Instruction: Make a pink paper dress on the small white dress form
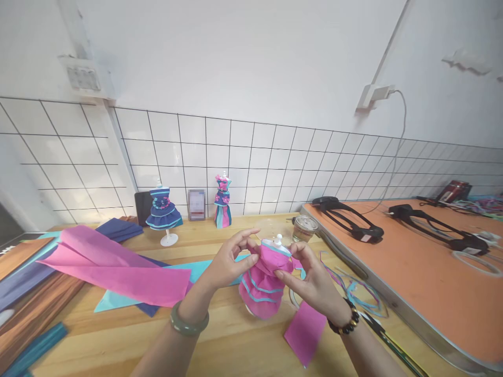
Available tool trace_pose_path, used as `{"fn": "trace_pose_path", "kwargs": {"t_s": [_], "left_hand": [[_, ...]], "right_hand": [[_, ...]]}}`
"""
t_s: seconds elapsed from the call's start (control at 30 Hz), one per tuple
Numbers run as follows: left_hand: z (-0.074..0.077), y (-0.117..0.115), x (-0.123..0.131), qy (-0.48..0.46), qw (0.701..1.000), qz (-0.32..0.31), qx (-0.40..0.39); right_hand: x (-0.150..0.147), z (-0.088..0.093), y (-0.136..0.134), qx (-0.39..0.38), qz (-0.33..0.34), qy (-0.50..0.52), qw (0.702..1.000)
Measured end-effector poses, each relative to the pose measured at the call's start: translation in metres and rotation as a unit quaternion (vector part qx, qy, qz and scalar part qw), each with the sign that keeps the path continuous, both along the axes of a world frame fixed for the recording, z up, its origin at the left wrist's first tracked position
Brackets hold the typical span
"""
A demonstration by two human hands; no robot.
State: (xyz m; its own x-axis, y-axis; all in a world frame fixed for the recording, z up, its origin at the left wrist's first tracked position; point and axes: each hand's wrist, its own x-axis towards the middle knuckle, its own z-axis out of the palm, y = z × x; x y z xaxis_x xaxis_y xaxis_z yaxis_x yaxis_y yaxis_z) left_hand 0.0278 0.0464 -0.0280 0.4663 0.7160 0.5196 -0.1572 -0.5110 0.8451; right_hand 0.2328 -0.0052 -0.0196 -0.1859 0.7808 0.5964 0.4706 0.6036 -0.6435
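Observation:
A small white dress form wears a pink paper dress with light-blue stripes across its tiered skirt and a light-blue edge at the top. On the bodice's left side, my left hand curls its fingers and thumb against the pink paper. My right hand pinches the other side, thumb across the front of the waist and fingers at the upper edge. The form leans slightly between both hands over the wooden table. Just below my right hand lies a pink paper square.
Two finished doll dresses, one navy and one multicoloured, stand by the tiled wall. Pink sheets spread at left. A glass cup, cords and scissors are at right, beside an orange board.

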Motion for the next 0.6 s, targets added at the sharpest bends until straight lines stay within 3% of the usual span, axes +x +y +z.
{"fn": "trace_pose_path", "kwargs": {"t_s": [0.37, 0.6], "left_hand": [[0.011, -0.009, -0.005, 0.102, 0.993, 0.029, 0.057], [0.009, -0.004, -0.010, 0.098, 0.992, 0.019, 0.080]], "right_hand": [[0.012, -0.001, -0.008, 0.076, 0.000, -0.102, 0.992], [0.018, 0.007, -0.010, 0.063, 0.017, -0.107, 0.992]]}}
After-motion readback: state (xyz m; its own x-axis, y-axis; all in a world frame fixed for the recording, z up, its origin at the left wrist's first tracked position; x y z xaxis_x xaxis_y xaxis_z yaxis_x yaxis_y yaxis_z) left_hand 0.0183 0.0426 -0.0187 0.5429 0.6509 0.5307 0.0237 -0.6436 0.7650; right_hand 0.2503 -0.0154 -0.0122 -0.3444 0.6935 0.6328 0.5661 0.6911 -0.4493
